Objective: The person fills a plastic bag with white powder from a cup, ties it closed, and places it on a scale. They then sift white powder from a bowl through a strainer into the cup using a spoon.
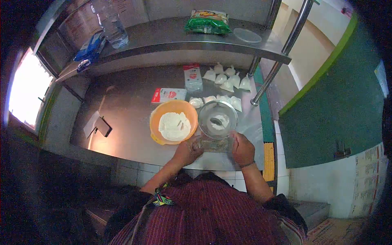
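My left hand [189, 151] is closed, fingers curled, just below an orange plastic bowl [154, 130] of white powder [171, 127]. My right hand [243, 150] is closed in a pinch at the lower right of a round metal bowl [234, 128]. What either hand holds, if anything, is too faint to make out. Some white powder and a spoon-like utensil [216, 121] lie inside the metal bowl. A dull rectangular object [214, 145] lies between my hands, in front of that bowl.
Several knotted bags of white powder [228, 83] stand behind the bowls, near two red-and-white packets [193, 77]. A phone on a stand [103, 126] is at the left. Above runs a metal shelf [163, 44] with a green packet [208, 22] and a large bottle [114, 30].
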`<state>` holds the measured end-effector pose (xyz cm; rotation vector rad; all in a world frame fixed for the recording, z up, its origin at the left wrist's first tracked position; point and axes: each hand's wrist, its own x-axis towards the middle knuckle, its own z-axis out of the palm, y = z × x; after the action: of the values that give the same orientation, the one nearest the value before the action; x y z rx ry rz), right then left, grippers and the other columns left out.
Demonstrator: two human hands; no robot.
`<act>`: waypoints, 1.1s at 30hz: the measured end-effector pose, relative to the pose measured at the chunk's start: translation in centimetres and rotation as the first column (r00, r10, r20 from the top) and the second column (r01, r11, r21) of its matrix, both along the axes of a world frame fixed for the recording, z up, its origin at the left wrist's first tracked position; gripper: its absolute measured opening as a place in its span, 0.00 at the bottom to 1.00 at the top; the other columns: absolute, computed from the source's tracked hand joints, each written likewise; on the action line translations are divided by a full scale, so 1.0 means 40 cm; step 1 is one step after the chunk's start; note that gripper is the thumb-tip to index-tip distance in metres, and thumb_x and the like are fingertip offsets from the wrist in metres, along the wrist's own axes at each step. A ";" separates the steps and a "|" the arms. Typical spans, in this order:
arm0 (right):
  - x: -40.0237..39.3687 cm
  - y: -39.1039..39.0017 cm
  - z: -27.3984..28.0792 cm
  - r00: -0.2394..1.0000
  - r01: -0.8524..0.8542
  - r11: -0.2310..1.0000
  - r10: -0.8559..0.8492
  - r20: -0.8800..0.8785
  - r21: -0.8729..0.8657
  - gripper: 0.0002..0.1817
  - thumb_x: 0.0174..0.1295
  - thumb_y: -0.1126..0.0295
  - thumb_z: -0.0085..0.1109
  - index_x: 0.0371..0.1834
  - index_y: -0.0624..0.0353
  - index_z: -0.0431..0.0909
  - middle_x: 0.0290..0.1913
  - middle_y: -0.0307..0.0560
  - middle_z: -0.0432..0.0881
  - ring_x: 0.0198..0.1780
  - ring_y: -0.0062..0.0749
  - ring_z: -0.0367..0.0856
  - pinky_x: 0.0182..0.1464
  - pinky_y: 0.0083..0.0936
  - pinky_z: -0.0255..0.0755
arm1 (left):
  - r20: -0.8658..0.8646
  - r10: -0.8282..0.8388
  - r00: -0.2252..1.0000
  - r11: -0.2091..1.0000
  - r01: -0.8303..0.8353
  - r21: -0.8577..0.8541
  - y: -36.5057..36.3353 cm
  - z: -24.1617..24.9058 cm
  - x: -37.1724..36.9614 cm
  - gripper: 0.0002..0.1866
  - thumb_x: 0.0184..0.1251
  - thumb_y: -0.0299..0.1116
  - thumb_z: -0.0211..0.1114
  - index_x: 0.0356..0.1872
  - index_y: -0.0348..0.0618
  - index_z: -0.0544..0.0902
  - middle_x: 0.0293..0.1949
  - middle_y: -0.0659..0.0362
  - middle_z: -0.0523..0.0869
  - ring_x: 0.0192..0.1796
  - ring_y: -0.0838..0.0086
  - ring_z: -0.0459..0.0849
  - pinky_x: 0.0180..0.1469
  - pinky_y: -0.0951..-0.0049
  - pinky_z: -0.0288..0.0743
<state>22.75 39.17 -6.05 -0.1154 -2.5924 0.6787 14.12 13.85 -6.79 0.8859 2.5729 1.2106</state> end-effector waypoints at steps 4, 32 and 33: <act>0.006 -0.003 0.006 0.999 0.024 0.999 -0.023 0.048 -0.026 0.15 0.70 0.71 0.50 0.56 0.54 0.81 0.49 0.52 0.87 0.50 0.50 0.87 0.52 0.42 0.80 | -0.131 -0.039 0.991 0.999 0.040 0.003 -0.004 -0.059 -0.010 0.30 0.60 0.35 0.73 0.66 0.51 0.80 0.32 0.48 0.86 0.36 0.57 0.87 0.45 0.57 0.81; -0.021 0.026 0.035 0.990 0.115 0.990 -0.107 0.088 -0.083 0.15 0.73 0.69 0.49 0.58 0.53 0.80 0.51 0.53 0.87 0.51 0.50 0.86 0.54 0.41 0.80 | -0.120 -0.025 0.992 0.999 0.030 0.040 0.005 -0.028 -0.006 0.26 0.62 0.36 0.73 0.62 0.46 0.82 0.30 0.51 0.84 0.31 0.61 0.84 0.39 0.58 0.79; -0.026 0.028 0.032 0.990 0.115 0.990 -0.108 0.088 -0.083 0.15 0.73 0.69 0.49 0.58 0.53 0.80 0.51 0.53 0.87 0.51 0.50 0.86 0.54 0.41 0.80 | -0.089 -0.011 0.996 0.999 0.015 0.044 0.005 -0.020 -0.004 0.26 0.62 0.36 0.73 0.63 0.46 0.82 0.29 0.52 0.84 0.30 0.61 0.84 0.39 0.59 0.79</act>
<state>21.70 40.29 -4.76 -0.3207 -2.6125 0.7622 13.97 14.05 -7.60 0.9854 2.6130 1.2571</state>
